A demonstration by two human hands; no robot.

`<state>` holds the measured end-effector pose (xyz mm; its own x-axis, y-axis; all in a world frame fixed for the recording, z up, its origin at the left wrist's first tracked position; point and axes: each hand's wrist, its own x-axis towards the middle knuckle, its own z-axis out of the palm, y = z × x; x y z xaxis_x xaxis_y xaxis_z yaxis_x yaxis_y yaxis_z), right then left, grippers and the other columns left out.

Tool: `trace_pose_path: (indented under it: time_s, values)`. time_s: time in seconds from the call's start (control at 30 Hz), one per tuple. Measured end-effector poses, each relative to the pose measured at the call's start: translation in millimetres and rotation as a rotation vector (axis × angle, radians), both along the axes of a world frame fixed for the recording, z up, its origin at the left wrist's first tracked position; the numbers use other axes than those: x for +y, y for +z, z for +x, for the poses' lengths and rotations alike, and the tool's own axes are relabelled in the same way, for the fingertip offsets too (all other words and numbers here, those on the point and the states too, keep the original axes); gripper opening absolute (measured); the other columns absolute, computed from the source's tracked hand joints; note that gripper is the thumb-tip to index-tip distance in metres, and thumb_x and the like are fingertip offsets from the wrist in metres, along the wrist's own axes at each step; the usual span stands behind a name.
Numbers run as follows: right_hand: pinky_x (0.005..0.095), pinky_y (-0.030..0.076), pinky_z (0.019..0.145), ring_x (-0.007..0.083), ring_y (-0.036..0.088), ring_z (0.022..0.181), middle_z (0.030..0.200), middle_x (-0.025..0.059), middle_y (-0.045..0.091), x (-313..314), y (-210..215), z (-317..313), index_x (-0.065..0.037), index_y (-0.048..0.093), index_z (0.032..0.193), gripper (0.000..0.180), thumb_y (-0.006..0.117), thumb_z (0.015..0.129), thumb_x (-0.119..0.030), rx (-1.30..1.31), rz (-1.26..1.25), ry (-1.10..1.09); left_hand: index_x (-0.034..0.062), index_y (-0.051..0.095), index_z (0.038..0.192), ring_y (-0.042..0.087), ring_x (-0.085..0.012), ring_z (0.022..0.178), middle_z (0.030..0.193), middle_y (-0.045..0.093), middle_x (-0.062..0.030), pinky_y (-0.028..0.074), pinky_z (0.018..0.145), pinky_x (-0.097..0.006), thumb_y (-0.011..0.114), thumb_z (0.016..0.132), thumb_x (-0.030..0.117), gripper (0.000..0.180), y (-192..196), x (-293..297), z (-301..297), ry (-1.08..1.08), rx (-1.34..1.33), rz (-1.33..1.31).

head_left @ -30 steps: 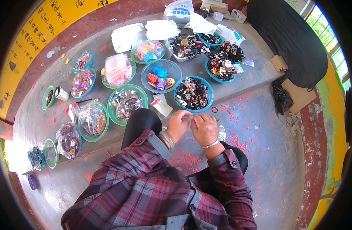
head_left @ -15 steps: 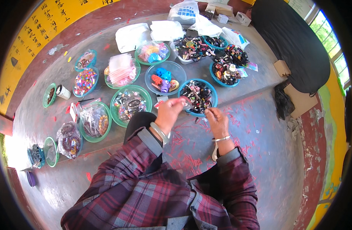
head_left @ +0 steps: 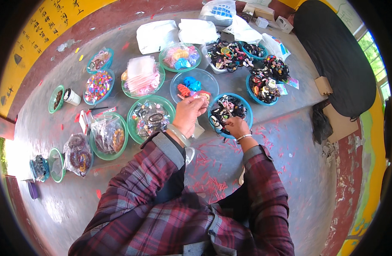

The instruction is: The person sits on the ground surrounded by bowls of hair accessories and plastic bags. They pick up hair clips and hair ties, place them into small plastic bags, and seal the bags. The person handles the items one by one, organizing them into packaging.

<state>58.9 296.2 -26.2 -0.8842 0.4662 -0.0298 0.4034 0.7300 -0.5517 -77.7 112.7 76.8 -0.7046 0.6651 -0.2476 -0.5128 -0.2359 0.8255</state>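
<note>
My left hand (head_left: 188, 114) is raised over the grey floor, fingers pinched on a small clear packet (head_left: 199, 97) with something reddish in it. My right hand (head_left: 233, 126) reaches into the near edge of a blue bowl (head_left: 243, 100) heaped with dark hair ties and small accessories; its fingers are curled among them, and I cannot tell whether it grips one. Just beyond the left hand stands a clear bowl (head_left: 213, 81) holding blue and orange pieces. A green bowl (head_left: 135, 110) of packaged items sits to the left of my left wrist.
Several more bowls of beads, ties and bagged items spread across the floor, including a pink-bag bowl (head_left: 141, 77) and a bead bowl (head_left: 97, 86). White plastic bags (head_left: 155, 35) lie behind. A black cloth (head_left: 336, 51) and a cardboard box (head_left: 323, 85) are at the right. Red scraps litter the floor.
Both hands moved forward and apart from in front of my chest; the left rose toward the clear bowl with the packet, the right went into the blue bowl.
</note>
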Motion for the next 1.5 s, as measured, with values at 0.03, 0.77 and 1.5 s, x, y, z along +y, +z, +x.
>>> trace_pose_path:
  time_s: [0.03,0.77,1.5]
  values:
    - [0.0411,0.046,0.066,0.0311,0.057,0.075,0.078,0.0131,0.059,-5,-8,-5,-0.011,0.063,0.07,0.015,0.056,0.068,-0.024,-0.041,0.075,0.051,0.0003,0.057,0.095,0.057,-0.0123,0.08,0.088,0.06,-0.0073,0.045,0.073,-0.025,0.055,0.084,0.017,0.02,-1,0,-1,0.003,-0.009,-0.006]
    - [0.0208,0.042,0.045,0.0128,0.057,0.054,0.068,0.0047,0.059,25,-11,9,-0.005,0.053,0.081,0.01,0.059,0.074,-0.004,0.13,-1.516,-0.797,0.0016,0.059,0.09,0.056,-0.0104,0.078,0.084,0.06,-0.0043,0.044,0.07,-0.023,0.055,0.083,0.019,0.019,-1,3,5,-0.041,-0.001,-0.034]
    - [0.0225,0.047,0.064,0.0111,0.056,0.074,0.09,0.0057,0.06,-36,111,82,-0.002,0.065,0.093,0.032,0.048,0.073,0.017,0.948,-0.632,-0.274,0.0005,0.055,0.092,0.058,-0.0247,0.095,0.115,0.051,-0.0176,0.048,0.061,-0.022,0.052,0.084,0.012,0.015,22,11,37,-0.742,-0.179,0.232]
